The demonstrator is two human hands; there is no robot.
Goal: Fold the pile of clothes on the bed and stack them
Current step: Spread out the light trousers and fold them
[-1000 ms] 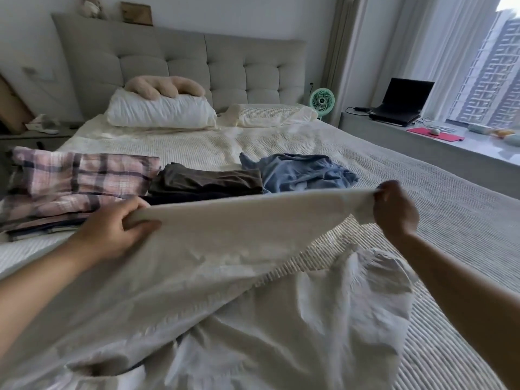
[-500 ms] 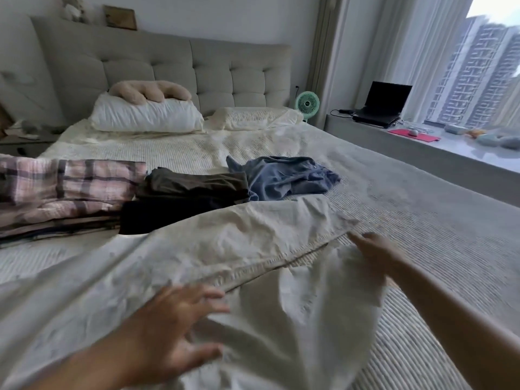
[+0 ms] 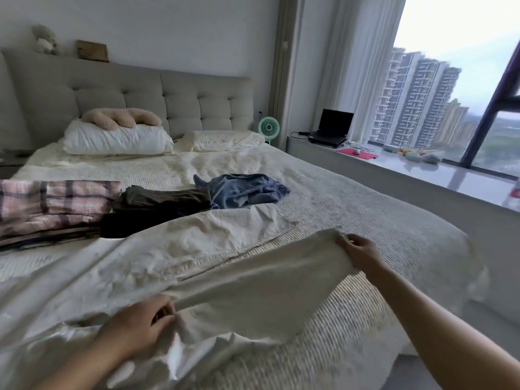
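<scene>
Pinching the far corner of a cream garment (image 3: 247,280), the right hand (image 3: 361,253) lifts that edge just off the bed (image 3: 365,209), while the left hand (image 3: 140,325) grips a bunched fold of the same cloth nearer the person. The rest of the garment lies spread over the bedcover. Beyond it sit a folded plaid stack (image 3: 53,205), a dark folded pile (image 3: 157,206) and a crumpled blue shirt (image 3: 244,190).

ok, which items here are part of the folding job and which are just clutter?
Job: white garment, held by left hand and right hand; plaid stack; dark folded clothes; blue shirt.
Clutter: pillow, fan, laptop.
</scene>
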